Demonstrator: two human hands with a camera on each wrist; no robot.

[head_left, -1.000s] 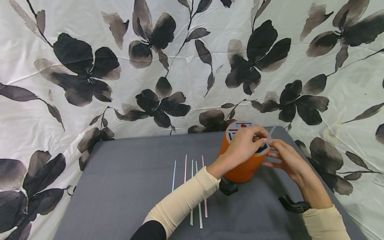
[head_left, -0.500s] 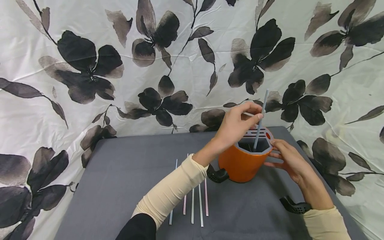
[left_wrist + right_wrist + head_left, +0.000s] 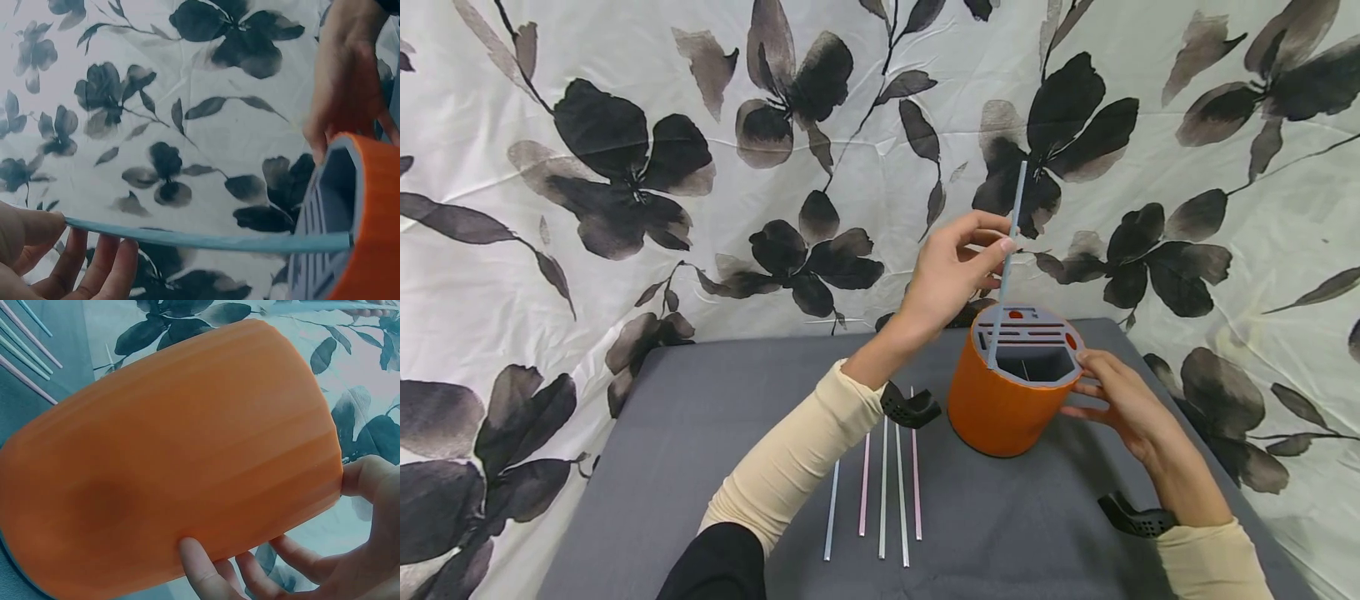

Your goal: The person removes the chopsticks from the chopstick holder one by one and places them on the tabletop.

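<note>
My left hand (image 3: 951,262) pinches a thin, straw-like light blue stick (image 3: 1006,275) between thumb and fingers. The stick stands nearly upright, leaning slightly, its lower end at the near left rim of an orange desk organizer (image 3: 1011,421). In the left wrist view the tip of the stick (image 3: 206,239) overlaps the organizer's rim (image 3: 357,156). A grey top with narrow slots, red round spots and one large dark compartment fills the organizer. My right hand (image 3: 1123,408) holds its right side, thumb at the rim and fingers (image 3: 200,565) bent against the orange wall.
Several thin sticks, blue (image 3: 831,517), pink (image 3: 862,492) and pale green (image 3: 882,500), lie side by side left of the organizer, partly under my left forearm. A grey table (image 3: 715,433) carries everything. Behind it hangs a white floral cloth (image 3: 880,183).
My left hand has risen and moved left with the blue stick, from the organizer's right side to its left rim. My right hand now holds the organizer alone, scarcely moved.
</note>
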